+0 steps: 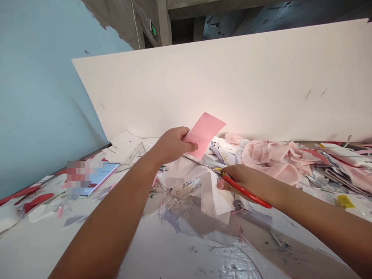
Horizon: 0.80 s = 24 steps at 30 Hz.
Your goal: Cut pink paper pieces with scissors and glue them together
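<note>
L hand [171,146] pinches flat pink swatch [205,133]; R hand [241,182] grips red-handled scissors [245,190].

The left hand [171,145] pinches a swatch [203,133] above the tabletop [186,248]; the right hand [240,180] grips scissors [247,192] beside it. A heap of floral fabric [188,186] lies below and between both hands. Crumpled cloth [270,153] lies behind the right hand, with a stack of fabric samples [343,166] farther right. Paper scraps [124,145] and a blurred booklet [107,174] lie left of the left hand, and a board [221,85] stands behind everything.

No text is legible, and the green wall sign [153,29] seems too blurred to read.
</note>
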### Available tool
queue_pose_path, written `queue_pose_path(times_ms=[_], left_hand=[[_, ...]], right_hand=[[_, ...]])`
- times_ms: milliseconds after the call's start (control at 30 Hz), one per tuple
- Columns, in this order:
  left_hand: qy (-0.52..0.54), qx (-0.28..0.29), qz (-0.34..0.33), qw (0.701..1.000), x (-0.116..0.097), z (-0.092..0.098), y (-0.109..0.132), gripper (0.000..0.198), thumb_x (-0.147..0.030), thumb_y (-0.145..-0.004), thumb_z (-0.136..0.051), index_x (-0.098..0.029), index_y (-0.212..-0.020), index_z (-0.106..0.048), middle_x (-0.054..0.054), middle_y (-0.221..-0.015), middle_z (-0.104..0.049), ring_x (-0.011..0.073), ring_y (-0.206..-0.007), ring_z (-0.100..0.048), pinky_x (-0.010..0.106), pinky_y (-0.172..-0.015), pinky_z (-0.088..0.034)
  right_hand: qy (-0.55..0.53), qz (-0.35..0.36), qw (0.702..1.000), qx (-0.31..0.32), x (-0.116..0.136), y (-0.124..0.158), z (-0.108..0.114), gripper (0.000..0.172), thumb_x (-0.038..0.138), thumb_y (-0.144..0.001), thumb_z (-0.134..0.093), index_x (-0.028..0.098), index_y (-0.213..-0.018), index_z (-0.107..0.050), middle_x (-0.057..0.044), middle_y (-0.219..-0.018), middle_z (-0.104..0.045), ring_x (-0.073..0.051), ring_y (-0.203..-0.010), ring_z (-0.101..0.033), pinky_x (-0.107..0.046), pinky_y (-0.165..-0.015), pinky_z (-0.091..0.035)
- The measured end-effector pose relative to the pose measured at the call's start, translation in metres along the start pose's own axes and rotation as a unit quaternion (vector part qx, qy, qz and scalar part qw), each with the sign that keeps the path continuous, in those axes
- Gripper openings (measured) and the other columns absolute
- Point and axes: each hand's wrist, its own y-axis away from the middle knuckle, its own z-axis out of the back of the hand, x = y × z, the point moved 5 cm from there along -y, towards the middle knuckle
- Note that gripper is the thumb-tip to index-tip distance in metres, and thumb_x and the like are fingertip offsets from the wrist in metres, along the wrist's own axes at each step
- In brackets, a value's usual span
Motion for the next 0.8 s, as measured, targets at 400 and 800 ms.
queue_pose_path(times_ms=[400, 800], left_hand=[[0.007, -0.001, 0.002, 1.0, 0.002, 0.002, -0.001, 0.021, -0.032, -0.057, -0.061, -0.02, -0.074, -0.056, -0.001, -0.07, -0.057, 0.0173, -0.066, -0.053, 0.028, -0.055, -0.039], [0.026, 0.017, -0.003, 1.0, 0.005, 0.002, -0.002, 0.029, -0.034, -0.06, -0.06, -0.02, -0.086, -0.06, 0.0, -0.078, -0.06, 0.0175, -0.07, -0.055, 0.03, -0.061, -0.041]], right_hand=[[0.04, -0.009, 0.999, 0.003, -0.004, -0.001, -0.004, 0.049, 0.064, -0.073, -0.034, 0.019, -0.054, -0.037, 0.002, -0.051, -0.038, -0.011, -0.047, -0.037, -0.023, -0.046, -0.026], [0.02, 0.023, 0.998, 0.045, 0.007, 0.011, -0.008, 0.04, 0.057, -0.077, -0.033, 0.019, -0.068, -0.04, -0.002, -0.067, -0.048, -0.014, -0.058, -0.044, -0.025, -0.052, -0.034]])
